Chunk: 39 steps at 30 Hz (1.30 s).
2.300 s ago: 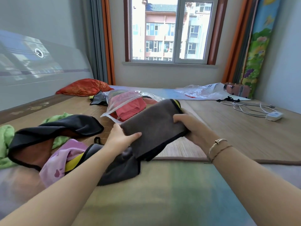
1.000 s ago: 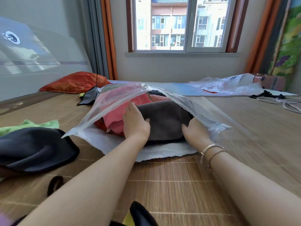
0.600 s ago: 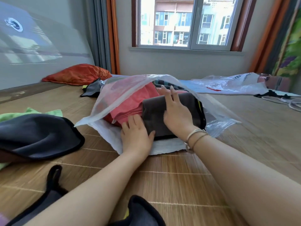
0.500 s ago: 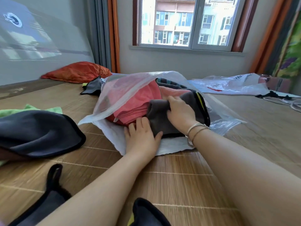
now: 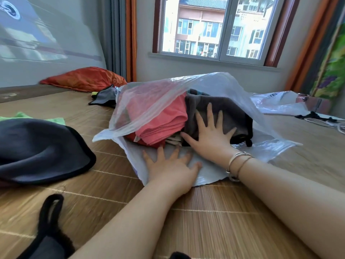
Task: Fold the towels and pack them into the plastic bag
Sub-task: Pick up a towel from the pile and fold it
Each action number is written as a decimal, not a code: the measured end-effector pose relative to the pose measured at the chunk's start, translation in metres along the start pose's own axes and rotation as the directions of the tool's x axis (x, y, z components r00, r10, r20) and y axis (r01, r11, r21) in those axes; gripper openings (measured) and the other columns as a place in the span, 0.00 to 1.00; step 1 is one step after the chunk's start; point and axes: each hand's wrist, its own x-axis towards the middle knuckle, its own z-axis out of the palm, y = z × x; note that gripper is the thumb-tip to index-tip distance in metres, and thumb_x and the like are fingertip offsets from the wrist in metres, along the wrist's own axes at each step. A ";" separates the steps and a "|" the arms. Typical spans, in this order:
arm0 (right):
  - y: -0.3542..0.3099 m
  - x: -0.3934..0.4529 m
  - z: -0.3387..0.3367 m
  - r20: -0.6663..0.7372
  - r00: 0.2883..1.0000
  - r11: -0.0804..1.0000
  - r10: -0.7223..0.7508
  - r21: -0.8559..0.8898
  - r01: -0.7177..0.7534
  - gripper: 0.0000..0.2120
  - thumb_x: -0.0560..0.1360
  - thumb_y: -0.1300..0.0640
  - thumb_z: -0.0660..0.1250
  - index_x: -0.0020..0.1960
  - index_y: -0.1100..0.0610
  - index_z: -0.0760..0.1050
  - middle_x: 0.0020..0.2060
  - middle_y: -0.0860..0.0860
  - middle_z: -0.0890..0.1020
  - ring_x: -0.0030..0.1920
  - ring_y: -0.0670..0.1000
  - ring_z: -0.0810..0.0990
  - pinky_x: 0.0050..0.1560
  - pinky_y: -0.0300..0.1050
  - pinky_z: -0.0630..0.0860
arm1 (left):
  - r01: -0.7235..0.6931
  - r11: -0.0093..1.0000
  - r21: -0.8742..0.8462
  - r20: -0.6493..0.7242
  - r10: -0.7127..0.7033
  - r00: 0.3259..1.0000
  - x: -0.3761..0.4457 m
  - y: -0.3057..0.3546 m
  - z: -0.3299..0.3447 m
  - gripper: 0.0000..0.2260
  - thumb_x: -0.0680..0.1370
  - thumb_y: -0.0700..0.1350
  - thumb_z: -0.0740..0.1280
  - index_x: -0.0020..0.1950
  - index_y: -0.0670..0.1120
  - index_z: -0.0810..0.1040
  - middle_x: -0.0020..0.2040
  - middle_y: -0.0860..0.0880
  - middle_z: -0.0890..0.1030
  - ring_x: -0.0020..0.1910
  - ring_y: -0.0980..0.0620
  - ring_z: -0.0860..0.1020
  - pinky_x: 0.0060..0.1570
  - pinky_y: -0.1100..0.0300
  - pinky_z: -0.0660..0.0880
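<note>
Pressing a towel into the bag

Lying on the bamboo mat [image 5: 242, 221], the clear plastic bag [image 5: 168, 90] gapes toward the person, holding folded pink towels [image 5: 160, 120] beside a brown towel [image 5: 229, 113]. A dark towel [image 5: 37, 146] lies unfolded to the left. The right hand [image 5: 211, 137] presses the brown towel, fingers spread flat. The left hand [image 5: 171, 169], fingers straight, pins the bag's lower lip.

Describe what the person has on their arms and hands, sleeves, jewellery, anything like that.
Both forearms are bare, with no sleeves in view. The right wrist carries thin bangles: one pale metallic, one slimmer and darker. The left hand and right hand show no gloves or rings.
</note>
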 end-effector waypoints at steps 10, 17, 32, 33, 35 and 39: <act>-0.011 0.081 0.029 0.284 0.957 0.993 0.055 -0.112 -0.024 0.48 0.65 0.24 0.50 0.74 0.38 0.27 0.74 0.48 0.27 0.73 0.64 0.27 0.62 0.83 0.41 | -0.008 0.999 0.049 0.089 0.004 0.996 0.001 -0.004 0.001 0.25 0.79 0.67 0.43 0.76 0.66 0.46 0.79 0.58 0.44 0.77 0.43 0.34 0.62 0.24 0.33; -0.001 0.024 -0.014 0.276 0.961 0.998 -0.002 0.059 -0.015 0.42 0.73 0.28 0.54 0.78 0.42 0.37 0.78 0.49 0.38 0.77 0.59 0.35 0.70 0.74 0.45 | 0.035 0.999 0.024 0.143 -0.038 0.989 -0.001 -0.001 -0.008 0.26 0.79 0.67 0.44 0.77 0.66 0.47 0.79 0.57 0.45 0.78 0.44 0.40 0.64 0.26 0.36; -0.060 -0.240 -0.134 0.385 0.917 0.725 0.104 0.601 -0.335 0.23 0.74 0.38 0.66 0.60 0.54 0.70 0.47 0.47 0.78 0.46 0.46 0.77 0.47 0.43 0.74 | -0.019 0.865 -0.501 -0.243 -0.119 0.963 -0.199 -0.018 -0.106 0.12 0.78 0.39 0.61 0.50 0.51 0.82 0.54 0.51 0.81 0.54 0.53 0.78 0.49 0.63 0.70; -0.064 -0.250 -0.134 0.420 0.899 0.725 0.125 0.579 -0.372 0.27 0.72 0.35 0.67 0.61 0.53 0.69 0.48 0.48 0.78 0.48 0.47 0.78 0.51 0.45 0.76 | -0.005 0.856 -0.517 -0.261 -0.152 0.953 -0.217 -0.021 -0.108 0.11 0.77 0.40 0.62 0.48 0.52 0.82 0.51 0.51 0.82 0.52 0.53 0.78 0.49 0.62 0.71; -0.071 -0.264 -0.135 0.438 0.885 0.777 0.160 0.497 -0.387 0.31 0.69 0.33 0.67 0.63 0.53 0.69 0.53 0.50 0.78 0.54 0.51 0.78 0.59 0.51 0.74 | 0.020 0.847 -0.531 -0.263 -0.187 0.947 -0.250 -0.025 -0.107 0.09 0.77 0.41 0.64 0.48 0.52 0.82 0.49 0.52 0.82 0.50 0.54 0.79 0.49 0.62 0.71; -0.079 -0.278 -0.138 0.382 0.912 0.912 0.146 0.305 -0.274 0.18 0.72 0.45 0.69 0.56 0.56 0.74 0.50 0.52 0.80 0.54 0.55 0.78 0.59 0.52 0.74 | 0.069 0.889 -0.452 -0.310 -0.229 0.923 -0.294 -0.037 -0.082 0.08 0.76 0.43 0.66 0.53 0.51 0.80 0.49 0.54 0.81 0.53 0.53 0.77 0.53 0.60 0.73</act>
